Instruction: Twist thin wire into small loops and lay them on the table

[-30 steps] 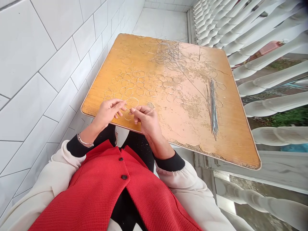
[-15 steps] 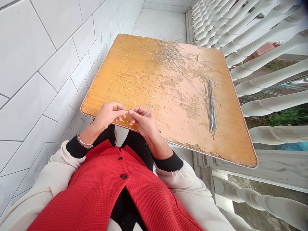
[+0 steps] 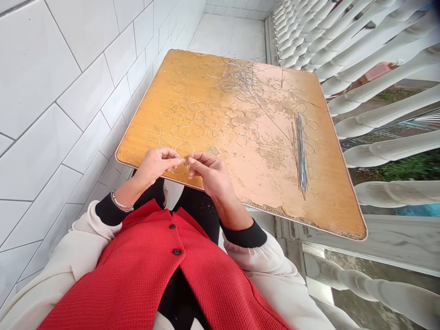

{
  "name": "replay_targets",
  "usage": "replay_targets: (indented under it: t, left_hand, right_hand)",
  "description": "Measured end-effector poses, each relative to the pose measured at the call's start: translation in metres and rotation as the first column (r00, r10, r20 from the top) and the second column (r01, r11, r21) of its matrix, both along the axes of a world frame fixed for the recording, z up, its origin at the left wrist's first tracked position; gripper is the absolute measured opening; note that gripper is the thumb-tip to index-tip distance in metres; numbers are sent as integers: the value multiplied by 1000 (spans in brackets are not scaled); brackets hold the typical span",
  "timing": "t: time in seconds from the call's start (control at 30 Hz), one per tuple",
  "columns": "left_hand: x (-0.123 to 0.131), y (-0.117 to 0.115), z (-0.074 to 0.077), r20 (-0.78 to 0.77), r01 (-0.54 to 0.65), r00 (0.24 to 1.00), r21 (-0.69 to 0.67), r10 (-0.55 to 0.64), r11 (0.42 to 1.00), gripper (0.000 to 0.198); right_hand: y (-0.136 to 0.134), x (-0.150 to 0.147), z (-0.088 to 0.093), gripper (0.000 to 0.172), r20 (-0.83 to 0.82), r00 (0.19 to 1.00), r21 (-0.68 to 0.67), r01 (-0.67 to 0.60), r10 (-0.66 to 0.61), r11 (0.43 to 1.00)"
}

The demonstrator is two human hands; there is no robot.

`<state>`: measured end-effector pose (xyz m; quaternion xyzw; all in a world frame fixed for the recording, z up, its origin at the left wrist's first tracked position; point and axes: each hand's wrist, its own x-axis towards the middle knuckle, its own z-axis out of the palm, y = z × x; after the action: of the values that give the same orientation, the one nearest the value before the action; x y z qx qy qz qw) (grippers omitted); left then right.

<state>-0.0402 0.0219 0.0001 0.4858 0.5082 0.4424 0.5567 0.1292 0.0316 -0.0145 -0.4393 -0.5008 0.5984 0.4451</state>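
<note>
My left hand point(image 3: 156, 166) and my right hand point(image 3: 209, 173) meet over the near edge of a worn wooden table point(image 3: 330, 201). Both pinch the same thin wire ring point(image 3: 184, 150), fingertips almost touching at its lower rim. Several finished wire rings point(image 3: 202, 120) lie in rows on the table just beyond my hands. A bundle of straight wires point(image 3: 301, 153) lies to the right. A tangled heap of wire point(image 3: 242, 78) sits at the far side.
A white tiled wall point(image 3: 51, 91) runs close along the table's left edge. White balusters point(image 3: 378, 59) line the right side. My red vest and cream sleeves fill the bottom of the view.
My hands have drawn closer together on the wire ring, the fingertips now nearly meeting. Everything on the table lies as before.
</note>
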Motion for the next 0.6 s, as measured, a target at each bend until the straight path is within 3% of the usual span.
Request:
replay_targets:
  t: [0.13, 0.27, 0.6]
  left_hand:
    - [1, -1, -2, -10, -10, 1000, 6, 10, 1000, 16]
    - [4, -2, -4, 17, -29, 999, 28, 28, 999, 15]
    - [11, -8, -10, 54, -120, 992, 52, 117, 991, 18]
  right_hand:
    - [3, 1, 6, 36, -25, 995, 21, 99, -99, 995]
    - [8, -1, 4, 39, -94, 994, -34, 44, -48, 998]
    - [7, 1, -7, 35, -79, 997, 41, 6, -2, 999]
